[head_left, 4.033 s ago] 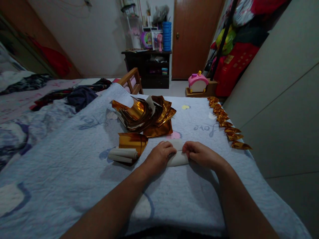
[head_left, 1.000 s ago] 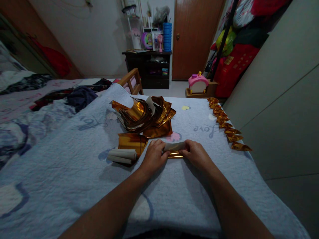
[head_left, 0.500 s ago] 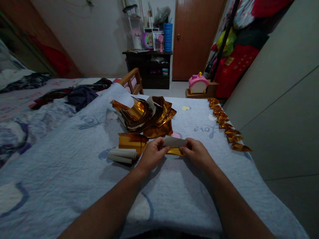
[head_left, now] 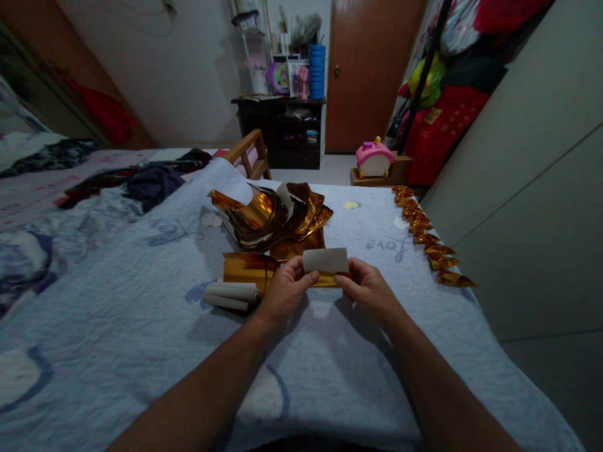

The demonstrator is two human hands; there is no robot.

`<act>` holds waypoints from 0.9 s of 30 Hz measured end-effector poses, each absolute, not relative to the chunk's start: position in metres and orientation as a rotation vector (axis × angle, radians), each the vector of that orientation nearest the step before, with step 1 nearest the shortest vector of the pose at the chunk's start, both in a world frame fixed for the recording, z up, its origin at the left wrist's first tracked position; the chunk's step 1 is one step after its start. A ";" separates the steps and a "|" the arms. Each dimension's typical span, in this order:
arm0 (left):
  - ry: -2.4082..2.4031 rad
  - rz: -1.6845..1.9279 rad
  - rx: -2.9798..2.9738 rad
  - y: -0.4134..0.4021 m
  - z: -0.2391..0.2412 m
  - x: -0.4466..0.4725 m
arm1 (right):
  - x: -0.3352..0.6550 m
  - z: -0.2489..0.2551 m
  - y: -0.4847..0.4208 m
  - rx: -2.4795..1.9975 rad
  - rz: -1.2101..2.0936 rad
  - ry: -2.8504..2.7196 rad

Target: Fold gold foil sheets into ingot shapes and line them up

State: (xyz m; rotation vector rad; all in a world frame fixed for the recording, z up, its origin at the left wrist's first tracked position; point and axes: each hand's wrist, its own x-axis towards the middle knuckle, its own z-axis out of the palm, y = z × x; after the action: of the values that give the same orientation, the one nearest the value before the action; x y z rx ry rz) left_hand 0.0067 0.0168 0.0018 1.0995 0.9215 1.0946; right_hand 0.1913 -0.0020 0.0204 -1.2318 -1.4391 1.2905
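Between both hands is a sheet of gold foil paper point(head_left: 325, 260), its pale back showing above and a folded gold strip below. My left hand point(head_left: 288, 287) pinches its left end, thumb along the gold fold. At the right end, my right hand point(head_left: 368, 281) pinches it the same way. Just left of my left hand lie curled gold sheets point(head_left: 247, 269) and a pale roll of the paper point(head_left: 230, 294). Beyond the hands rests a loose, bent stack of gold foil sheets point(head_left: 264, 216).
Several folded gold foil pieces point(head_left: 440, 260) line the bed's right edge. Under everything spreads a light blue quilt point(head_left: 155, 351). Dark clothes point(head_left: 155, 185) lie to the left. A pink toy case point(head_left: 374, 158) and a dark cabinet point(head_left: 280, 132) stand past the bed's far edge.
Both hands have shifted slightly left with the paper. Its pale upper part now stands more upright and shows more of its face.
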 end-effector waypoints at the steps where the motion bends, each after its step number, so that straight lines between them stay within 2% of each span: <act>1: 0.919 1.096 1.098 0.017 0.001 0.007 | 0.191 0.021 -0.002 -1.229 1.293 -1.422; 16: 0.870 0.968 1.120 0.007 0.008 0.011 | 0.190 0.015 -0.002 -1.219 1.223 -1.386; 27: 0.885 1.044 1.059 0.009 0.008 0.013 | 0.190 0.020 -0.003 -1.214 1.273 -1.292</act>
State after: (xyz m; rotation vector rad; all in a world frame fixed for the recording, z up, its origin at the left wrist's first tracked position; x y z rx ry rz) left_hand 0.0134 0.0090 0.0081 1.0592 0.8850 1.0440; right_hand 0.1901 -0.0032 0.0197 -1.2135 -1.2918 1.2728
